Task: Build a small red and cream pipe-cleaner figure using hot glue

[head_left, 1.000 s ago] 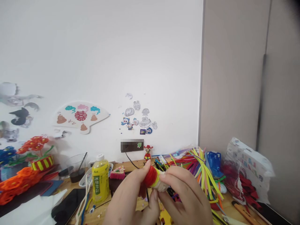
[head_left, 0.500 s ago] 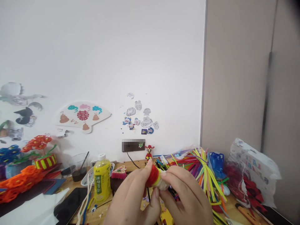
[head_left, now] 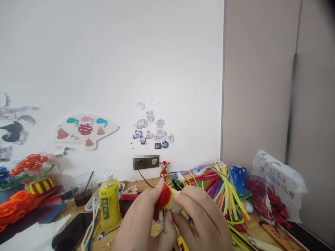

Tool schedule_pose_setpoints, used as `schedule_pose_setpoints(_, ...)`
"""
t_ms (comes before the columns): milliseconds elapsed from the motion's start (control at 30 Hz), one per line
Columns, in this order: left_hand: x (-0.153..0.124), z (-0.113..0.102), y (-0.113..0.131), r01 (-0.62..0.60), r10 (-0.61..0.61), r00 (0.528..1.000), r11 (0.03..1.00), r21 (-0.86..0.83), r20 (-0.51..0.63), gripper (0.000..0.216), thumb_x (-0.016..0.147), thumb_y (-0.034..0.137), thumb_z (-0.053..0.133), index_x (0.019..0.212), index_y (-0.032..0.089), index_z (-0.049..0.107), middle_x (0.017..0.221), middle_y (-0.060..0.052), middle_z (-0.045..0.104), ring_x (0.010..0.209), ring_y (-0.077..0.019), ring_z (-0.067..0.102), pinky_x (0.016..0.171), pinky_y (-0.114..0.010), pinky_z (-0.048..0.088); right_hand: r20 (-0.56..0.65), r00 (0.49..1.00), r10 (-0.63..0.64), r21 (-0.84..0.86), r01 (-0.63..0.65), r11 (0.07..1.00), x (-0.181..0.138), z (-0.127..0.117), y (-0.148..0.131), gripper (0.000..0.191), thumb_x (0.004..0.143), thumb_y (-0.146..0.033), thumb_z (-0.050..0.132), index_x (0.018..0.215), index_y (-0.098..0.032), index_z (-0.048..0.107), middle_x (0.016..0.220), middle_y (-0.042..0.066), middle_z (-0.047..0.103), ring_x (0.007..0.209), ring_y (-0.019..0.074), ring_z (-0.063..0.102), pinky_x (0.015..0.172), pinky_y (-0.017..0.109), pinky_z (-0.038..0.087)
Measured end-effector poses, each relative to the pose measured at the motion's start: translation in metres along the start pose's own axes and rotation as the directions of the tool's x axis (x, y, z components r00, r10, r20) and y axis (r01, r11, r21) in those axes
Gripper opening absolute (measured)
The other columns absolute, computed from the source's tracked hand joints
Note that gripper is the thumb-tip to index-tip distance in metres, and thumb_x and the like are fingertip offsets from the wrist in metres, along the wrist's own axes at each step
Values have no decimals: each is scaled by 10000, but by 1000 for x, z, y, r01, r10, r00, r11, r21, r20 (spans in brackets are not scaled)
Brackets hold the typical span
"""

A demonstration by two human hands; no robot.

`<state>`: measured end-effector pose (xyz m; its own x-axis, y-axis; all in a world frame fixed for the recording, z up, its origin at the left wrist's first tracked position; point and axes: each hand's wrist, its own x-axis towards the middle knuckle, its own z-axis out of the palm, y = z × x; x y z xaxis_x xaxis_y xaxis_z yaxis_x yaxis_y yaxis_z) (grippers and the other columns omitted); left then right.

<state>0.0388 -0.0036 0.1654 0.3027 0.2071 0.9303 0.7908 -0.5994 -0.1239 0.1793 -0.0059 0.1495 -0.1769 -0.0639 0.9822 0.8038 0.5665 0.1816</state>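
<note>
Between my two hands is a small fuzzy craft piece, banded red, yellow and off-white, which looks wound from pipe cleaners. My left hand grips its red end, thumb and fingers closed round it. Fingertips of my right hand pinch the off-white end. Much of the piece is hidden behind the fingers. Just beyond it, a little red-hatted figurine stands against the wall. Part of a yellow item shows on the table below my hands.
A yellow drink bottle, a phone and a cup of dark liquid stand or lie left. Bundled pipe cleaners, a blue packet and a white printed bag are right. Orange fuzzy flowers sit far left.
The whole view has shifted slightly, so most things appear further left. Both hands keep their hold on the fuzzy piece, with little visible change in grip.
</note>
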Motion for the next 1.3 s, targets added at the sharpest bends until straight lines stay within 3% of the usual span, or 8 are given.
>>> schedule_pose_setpoints(333,-3,1,-3,48,-44,998,989,-139,35,326,731,160,468,1057,182,464,772,-27,679,634,-146,663,602,-199,557,31,999,-19,4,19,1000,7,-8,-1,145,867,-222,509,813,-168,632,767,34,682,743,129,635,751,198,511)
schedule_pose_setpoints(467,-1,1,3,169,-166,986,956,-240,32,336,751,166,457,1085,200,460,757,-12,674,608,-145,662,552,-203,561,-35,999,28,99,-24,995,13,-7,-1,99,865,-194,507,873,-137,588,755,55,644,705,131,616,688,205,522)
schedule_pose_setpoints(567,-2,1,5,193,-189,981,936,-293,43,359,762,161,462,1119,199,453,781,-16,678,627,-147,669,560,-207,568,-76,993,90,159,-77,984,13,-4,-2,69,845,-144,509,890,-149,561,785,57,615,727,131,608,686,207,526)
schedule_pose_setpoints(767,-5,6,1,201,-197,979,928,-315,46,386,764,163,487,1147,195,445,867,-37,680,702,-149,679,575,-188,573,-99,988,116,183,-97,978,13,-1,0,188,775,-66,527,942,-154,535,814,53,599,749,138,595,702,228,528)
schedule_pose_setpoints(1300,-1,6,3,271,-270,961,893,-359,53,332,767,215,519,1098,206,508,838,-22,696,648,-148,677,588,-207,574,12,999,47,99,-48,994,14,0,6,218,822,-116,475,1015,-112,575,913,98,674,855,166,625,763,257,526)
